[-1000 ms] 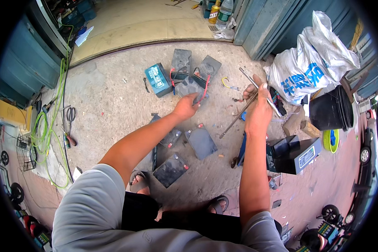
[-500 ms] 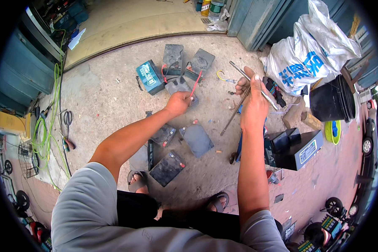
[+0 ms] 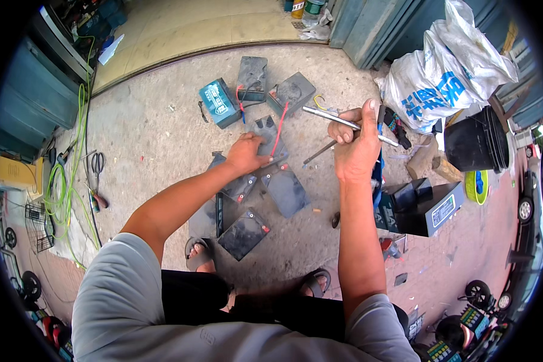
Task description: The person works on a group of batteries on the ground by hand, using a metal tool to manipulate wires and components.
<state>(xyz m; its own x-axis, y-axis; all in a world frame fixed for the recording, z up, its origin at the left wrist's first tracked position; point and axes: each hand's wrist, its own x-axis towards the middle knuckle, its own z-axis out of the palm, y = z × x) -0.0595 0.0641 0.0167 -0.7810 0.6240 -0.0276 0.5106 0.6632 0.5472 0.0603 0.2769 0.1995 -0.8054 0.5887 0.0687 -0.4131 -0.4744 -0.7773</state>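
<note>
My left hand grips a dark grey battery by its near left side, thumb and fingers spread around it. A red wire runs from this battery up to the dark battery behind it on the right. My right hand is closed around a T-handle wrench, held above the ground with its silver crossbar through the fist and its dark shaft pointing down to the left. At the back stand a teal battery and another dark battery with a red wire at its terminal.
Several loose batteries lie between my feet and my left hand. To the right are an open dark battery case, a black bucket and a white sack. Scissors and green cable lie left.
My left hand has let go of the red wire and shifted slightly left and nearer, onto the battery. My right hand has turned the wrench, so its crossbar lies flatter.
</note>
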